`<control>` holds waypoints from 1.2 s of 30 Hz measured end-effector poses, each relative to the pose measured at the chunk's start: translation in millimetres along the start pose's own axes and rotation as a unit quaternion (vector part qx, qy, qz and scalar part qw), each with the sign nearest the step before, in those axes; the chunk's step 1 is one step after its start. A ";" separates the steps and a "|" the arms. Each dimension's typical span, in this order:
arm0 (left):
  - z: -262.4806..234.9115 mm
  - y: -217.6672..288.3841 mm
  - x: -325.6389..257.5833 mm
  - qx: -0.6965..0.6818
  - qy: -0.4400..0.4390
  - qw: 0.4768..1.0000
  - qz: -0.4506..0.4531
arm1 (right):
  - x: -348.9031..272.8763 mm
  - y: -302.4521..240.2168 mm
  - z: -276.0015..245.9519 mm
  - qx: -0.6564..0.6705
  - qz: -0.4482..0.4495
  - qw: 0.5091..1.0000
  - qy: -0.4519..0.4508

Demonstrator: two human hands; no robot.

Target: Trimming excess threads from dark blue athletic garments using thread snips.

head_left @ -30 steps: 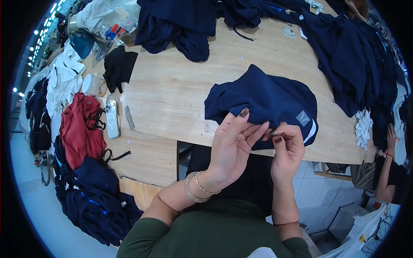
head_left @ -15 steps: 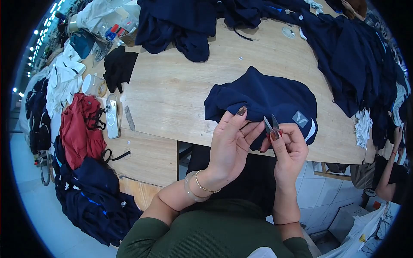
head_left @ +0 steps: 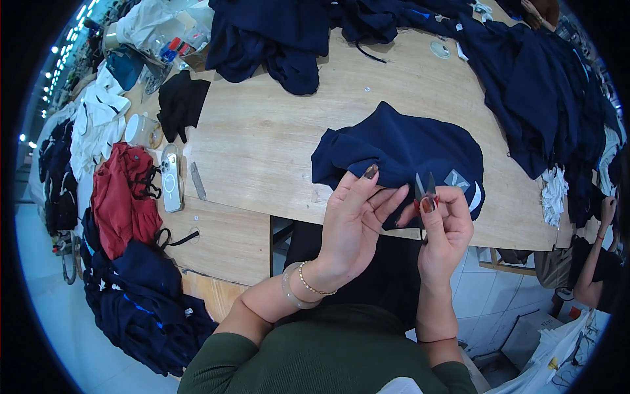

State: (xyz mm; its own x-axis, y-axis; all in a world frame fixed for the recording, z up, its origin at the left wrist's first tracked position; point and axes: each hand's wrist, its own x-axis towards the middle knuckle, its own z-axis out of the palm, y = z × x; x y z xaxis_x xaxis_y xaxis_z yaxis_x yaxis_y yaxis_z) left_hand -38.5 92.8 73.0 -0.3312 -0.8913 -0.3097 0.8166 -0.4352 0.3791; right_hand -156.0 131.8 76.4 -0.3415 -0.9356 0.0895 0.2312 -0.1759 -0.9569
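Note:
A navy blue garment (head_left: 394,141) lies bunched at the table's near edge, part of it hanging over. It bears a small grey patch with a light mark (head_left: 457,180) and a white curved strip at its right side. My left hand (head_left: 357,220), palm toward me, has its thumb and curled fingers closed on the garment's near edge; exactly what lies between the fingertips is partly hidden. In my right hand (head_left: 446,226) is a pair of small red-handled thread snips (head_left: 425,186), points upward and blades apart, just right of my left fingertips.
Dark navy garments are heaped at the far side (head_left: 275,39) and the right (head_left: 531,85) of the wooden table (head_left: 262,151). Leftward lie a phone (head_left: 171,180), red clothing (head_left: 125,197), a black cloth (head_left: 182,102) and a clear tub (head_left: 139,130). Another person's arm (head_left: 594,256) shows at far right.
My right hand has moved slightly to the right with the snips, drawing the blades away from my left fingertips. My left hand and the garment have hardly moved.

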 end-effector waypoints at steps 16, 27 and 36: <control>-1.4 -1.0 -1.1 -0.006 -0.009 1.000 -0.001 | -3.4 -0.9 -1.5 -0.026 0.027 0.999 -0.024; -2.3 -0.5 1.1 0.001 -0.004 1.000 -0.003 | 3.7 8.5 -0.5 0.110 -0.016 0.994 -0.003; -0.6 -0.7 -1.1 0.011 -0.013 1.000 0.012 | -5.7 -5.8 -2.9 -0.006 0.059 0.997 -0.038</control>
State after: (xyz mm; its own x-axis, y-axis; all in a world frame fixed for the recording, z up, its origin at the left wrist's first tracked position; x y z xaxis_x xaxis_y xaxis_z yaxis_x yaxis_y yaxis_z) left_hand -38.4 94.1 72.6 -0.3247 -0.9040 -0.2781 0.8139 -0.4168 0.4048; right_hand -158.1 139.0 80.6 -0.2416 -0.9704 -0.0040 0.2548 -0.0595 -0.9652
